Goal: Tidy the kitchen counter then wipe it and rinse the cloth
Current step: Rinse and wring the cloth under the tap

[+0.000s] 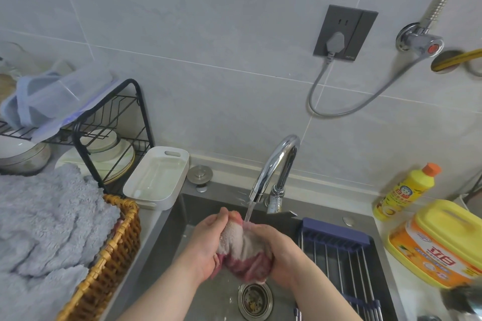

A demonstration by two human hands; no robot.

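Note:
A bunched cloth (243,250), beige on top and dark pink below, is held over the grey sink (167,247). My left hand (206,245) grips its left side and my right hand (280,255) grips its right side, both closed around it. Water runs from the chrome faucet (273,167) onto the top of the cloth between my hands. The sink drain (254,297) lies just below the cloth.
A wicker basket (109,255) with a grey fluffy towel (41,216) stands at the left. A white dish (157,177) and a black dish rack (109,128) are behind it. A blue-framed sink rack (341,255) and yellow detergent bottles (407,190) (440,242) stand at the right.

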